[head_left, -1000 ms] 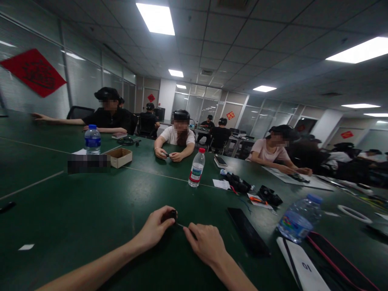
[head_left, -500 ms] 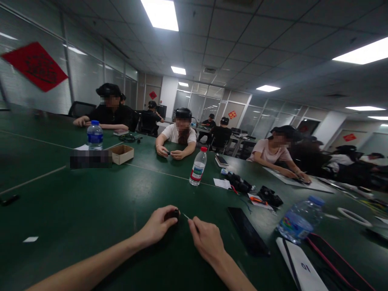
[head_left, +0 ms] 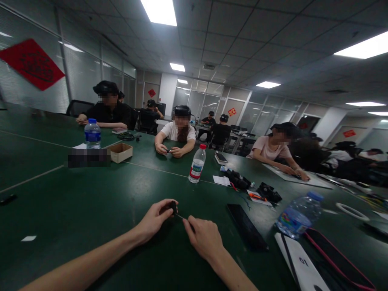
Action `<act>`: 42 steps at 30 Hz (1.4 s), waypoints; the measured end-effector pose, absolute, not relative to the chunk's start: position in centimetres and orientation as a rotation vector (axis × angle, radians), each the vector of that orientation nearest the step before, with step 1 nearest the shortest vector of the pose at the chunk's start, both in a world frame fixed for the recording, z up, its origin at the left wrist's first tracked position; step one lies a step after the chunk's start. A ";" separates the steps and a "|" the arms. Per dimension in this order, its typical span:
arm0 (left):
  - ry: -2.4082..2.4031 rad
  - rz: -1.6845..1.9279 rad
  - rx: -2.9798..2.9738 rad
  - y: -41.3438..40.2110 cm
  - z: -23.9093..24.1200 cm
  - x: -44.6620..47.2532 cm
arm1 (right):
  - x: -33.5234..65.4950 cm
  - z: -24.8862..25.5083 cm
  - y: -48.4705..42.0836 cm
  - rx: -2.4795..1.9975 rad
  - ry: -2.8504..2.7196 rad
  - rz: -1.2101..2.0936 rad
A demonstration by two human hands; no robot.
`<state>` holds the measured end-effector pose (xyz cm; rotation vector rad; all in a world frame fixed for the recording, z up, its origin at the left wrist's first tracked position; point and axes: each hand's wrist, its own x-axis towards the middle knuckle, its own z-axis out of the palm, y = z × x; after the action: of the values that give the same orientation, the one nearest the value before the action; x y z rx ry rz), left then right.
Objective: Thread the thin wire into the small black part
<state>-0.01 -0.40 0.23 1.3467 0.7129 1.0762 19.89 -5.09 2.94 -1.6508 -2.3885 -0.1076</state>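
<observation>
My left hand (head_left: 156, 218) pinches a small black part (head_left: 173, 207) between thumb and fingers, just above the green table (head_left: 91, 202). My right hand (head_left: 203, 236) sits close to its right, fingers curled around a thin light pin or wire (head_left: 181, 217) whose tip points at the black part. Both forearms reach in from the bottom edge. What the thin piece is stays too small to make out.
A black phone (head_left: 246, 226) lies right of my hands, then a lying water bottle (head_left: 297, 216) and a white card (head_left: 298, 262). An upright bottle (head_left: 196, 165), small black parts (head_left: 239, 180) and a cardboard box (head_left: 121, 152) stand farther off. Several people sit around the table.
My left hand has lifted and turned the black part a little. My right hand has drawn the thin piece back towards it. A person at far left has pulled an arm in.
</observation>
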 end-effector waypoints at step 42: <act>0.814 1.023 1.535 -0.6 0.5 -0.3 | 19.3 3.2 -5.3 -1.732 -2.423 -0.113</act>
<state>-0.25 -0.56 0.51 1.5355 0.8136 1.0228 19.34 -5.25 3.21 -1.7318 -2.4235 -0.1125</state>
